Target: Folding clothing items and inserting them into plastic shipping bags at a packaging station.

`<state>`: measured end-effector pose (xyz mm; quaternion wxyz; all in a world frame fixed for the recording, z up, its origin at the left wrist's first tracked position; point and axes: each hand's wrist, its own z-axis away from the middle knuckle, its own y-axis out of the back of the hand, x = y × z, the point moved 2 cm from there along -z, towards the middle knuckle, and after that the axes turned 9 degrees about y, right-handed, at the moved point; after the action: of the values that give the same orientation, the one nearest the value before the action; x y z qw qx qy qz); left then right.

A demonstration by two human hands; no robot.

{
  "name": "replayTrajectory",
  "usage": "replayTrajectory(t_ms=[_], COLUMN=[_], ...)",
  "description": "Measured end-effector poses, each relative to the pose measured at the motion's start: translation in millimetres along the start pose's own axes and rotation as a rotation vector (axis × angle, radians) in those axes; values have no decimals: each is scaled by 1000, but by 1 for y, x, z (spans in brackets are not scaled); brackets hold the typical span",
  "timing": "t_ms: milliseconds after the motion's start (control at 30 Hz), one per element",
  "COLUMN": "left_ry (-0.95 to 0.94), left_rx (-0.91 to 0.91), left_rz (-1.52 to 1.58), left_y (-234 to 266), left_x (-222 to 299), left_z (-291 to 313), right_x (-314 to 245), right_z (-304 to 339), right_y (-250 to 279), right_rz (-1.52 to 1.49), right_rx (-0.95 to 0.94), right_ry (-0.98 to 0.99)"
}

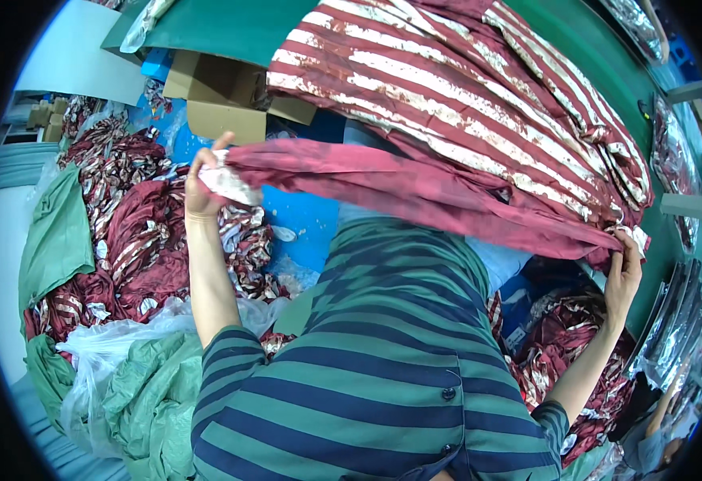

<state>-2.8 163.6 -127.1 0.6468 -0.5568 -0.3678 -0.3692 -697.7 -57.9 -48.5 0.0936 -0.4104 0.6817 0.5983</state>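
A maroon garment with white stripes (pixel 415 80) lies spread over the green table in front of me. A long folded band of plain maroon cloth (pixel 383 180) is stretched across my body, and its right end meets the striped garment. My left hand (pixel 207 180) is closed on the band's left end, where a white patch of cloth shows. At the right, my right hand (pixel 625 268) pinches the other end near the table's edge, with a small white piece by the fingers. Whether band and striped part are one piece I cannot fully tell.
An open cardboard box (pixel 227 120) stands on the blue floor. Heaps of maroon patterned cloth (pixel 143 248) lie at the left, beside green and clear plastic bags (pixel 151 377). Another heap (pixel 575 337) is below the right arm. Clear-wrapped packs (pixel 675 313) line the far right.
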Motion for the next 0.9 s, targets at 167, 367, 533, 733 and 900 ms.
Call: replayTrajectory(t_ms=[167,367,533,733,900], left_ry=[-316,-122,64,-296,-416], left_rx=[-265,-325,-15,576,-229], left_rz=[243,21,-447,-1211,-1425], left_y=[-41,-19,25,-35,-153], left_x=[86,170,130,123,61], left_z=[-67,-173,-281,-279,-216], right_x=[7,27,53,3,-57], right_z=[-17,-54,-101,-103,-93], right_y=[17,40,11,-3,-20], right_rz=[-24,-164,-93,302,299], right_rx=[-41,-207,-264,-217,72], right_ry=[-69,-288,-266,-179,258])
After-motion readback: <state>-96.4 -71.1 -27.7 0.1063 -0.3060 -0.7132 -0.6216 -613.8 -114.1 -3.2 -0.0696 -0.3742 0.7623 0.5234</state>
